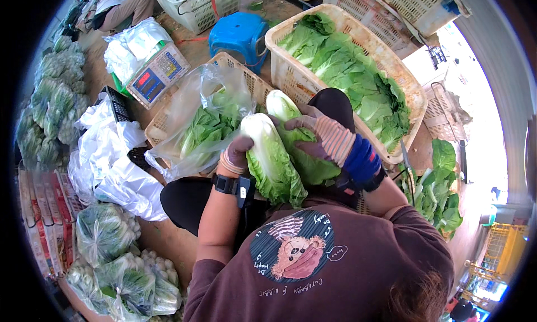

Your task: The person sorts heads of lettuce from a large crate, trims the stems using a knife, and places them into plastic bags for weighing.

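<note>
Both my hands wear striped gloves with dark fingers. My left hand [239, 152] is closed around the side of a pale-stemmed Chinese cabbage [269, 160], its white base pointing away from me. A second Chinese cabbage [283, 105] lies against it on the right, and my right hand [326, 136] grips it from above. Both heads are over my lap, leaves toward me. Just beyond my left hand, a clear plastic bag [215, 90] with leafy greens [208, 126] inside sits open in a beige basket [158, 126].
To the right stands a large crate [411, 78] of green leaves. A blue stool [239, 35] and a digital scale [158, 74] are farther off. White plastic bags [120, 154] and bagged vegetables [126, 277] lie left. A knife [408, 171] is near my right elbow, beside loose leaves [439, 196].
</note>
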`<control>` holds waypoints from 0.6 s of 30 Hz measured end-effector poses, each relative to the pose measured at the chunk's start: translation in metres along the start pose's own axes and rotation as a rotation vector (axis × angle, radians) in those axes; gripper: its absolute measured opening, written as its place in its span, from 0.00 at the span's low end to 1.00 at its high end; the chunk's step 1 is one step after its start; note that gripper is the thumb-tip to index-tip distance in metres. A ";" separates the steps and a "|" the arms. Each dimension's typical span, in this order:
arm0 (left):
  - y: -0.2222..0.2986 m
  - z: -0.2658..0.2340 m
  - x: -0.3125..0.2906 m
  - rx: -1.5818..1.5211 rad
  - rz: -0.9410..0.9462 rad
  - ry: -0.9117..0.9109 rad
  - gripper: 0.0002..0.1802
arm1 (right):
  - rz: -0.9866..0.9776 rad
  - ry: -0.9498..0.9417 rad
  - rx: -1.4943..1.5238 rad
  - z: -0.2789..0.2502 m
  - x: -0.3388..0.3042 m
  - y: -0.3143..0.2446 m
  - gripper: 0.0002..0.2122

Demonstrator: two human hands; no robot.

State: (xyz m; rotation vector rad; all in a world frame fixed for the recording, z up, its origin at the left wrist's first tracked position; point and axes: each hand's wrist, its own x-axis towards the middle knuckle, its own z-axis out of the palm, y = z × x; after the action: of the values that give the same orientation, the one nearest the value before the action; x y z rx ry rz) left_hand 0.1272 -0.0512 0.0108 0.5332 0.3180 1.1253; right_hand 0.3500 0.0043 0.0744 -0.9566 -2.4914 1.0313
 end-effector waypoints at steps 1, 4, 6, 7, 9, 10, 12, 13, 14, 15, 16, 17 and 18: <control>0.007 0.003 -0.003 0.062 -0.010 0.005 0.41 | -0.067 -0.093 0.028 -0.004 0.004 0.005 0.19; 0.010 -0.002 -0.008 0.021 0.057 0.057 0.41 | -0.252 -0.138 -0.027 -0.006 0.019 -0.009 0.16; 0.009 0.002 -0.010 -0.016 0.148 0.108 0.42 | -0.313 -0.076 -0.036 -0.009 0.023 -0.006 0.15; 0.008 0.005 -0.011 -0.055 0.230 0.158 0.43 | -0.317 -0.013 0.032 -0.017 0.022 -0.003 0.14; 0.012 -0.004 -0.019 -0.041 0.414 0.238 0.45 | -0.087 -0.029 0.457 -0.034 0.012 0.000 0.11; 0.011 -0.013 -0.024 -0.090 0.483 0.297 0.44 | 0.094 -0.042 0.455 -0.048 0.005 -0.023 0.09; 0.018 -0.005 -0.030 -0.016 0.569 0.319 0.44 | -0.069 0.536 0.557 -0.054 -0.023 -0.037 0.10; 0.021 -0.008 -0.030 -0.015 0.586 0.314 0.44 | 0.091 0.791 1.164 -0.072 -0.046 -0.001 0.15; 0.022 -0.018 -0.036 0.033 0.610 0.283 0.45 | 0.080 0.768 1.179 -0.088 -0.046 0.007 0.15; 0.024 -0.019 -0.034 0.064 0.622 0.234 0.45 | -0.533 0.372 1.499 -0.109 -0.044 0.006 0.19; 0.024 -0.019 -0.033 0.061 0.629 0.228 0.45 | -1.151 -0.107 1.698 -0.123 -0.042 0.003 0.24; 0.024 -0.013 -0.031 0.036 0.616 0.259 0.45 | -1.079 0.143 1.675 -0.123 -0.045 0.012 0.27; 0.023 -0.009 -0.035 0.018 0.608 0.304 0.45 | -0.996 0.381 1.654 -0.113 -0.039 0.018 0.31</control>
State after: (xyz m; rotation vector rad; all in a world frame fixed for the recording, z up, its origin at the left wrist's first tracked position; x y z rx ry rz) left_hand 0.0915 -0.0734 0.0151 0.4856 0.4444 1.8028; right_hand 0.4410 0.0465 0.1410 0.5114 -0.7998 1.5977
